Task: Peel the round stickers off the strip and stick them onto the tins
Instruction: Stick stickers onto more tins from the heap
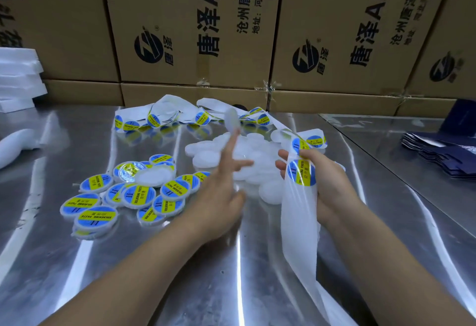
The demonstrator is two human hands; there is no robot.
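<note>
My right hand [327, 181] grips the white sticker strip [298, 233], thumb just above a round blue-and-yellow sticker [301, 172]; the bare backing hangs down toward me. More strip with stickers lies tangled at the back [164, 117]. My left hand [224, 179] is spread with straight fingers over the plain white tins [260, 161]. A blurred white tin [230, 119] sits at its index fingertip, lifted above the pile. Several labelled tins [116, 197] lie heaped to the left on the steel table [180, 274].
Printed cardboard boxes [195, 29] wall off the back. White foam sheets [18, 78] are stacked at far left, with a white object [13, 148] below them. Dark blue folded cartons [438, 155] lie on the adjoining table at right.
</note>
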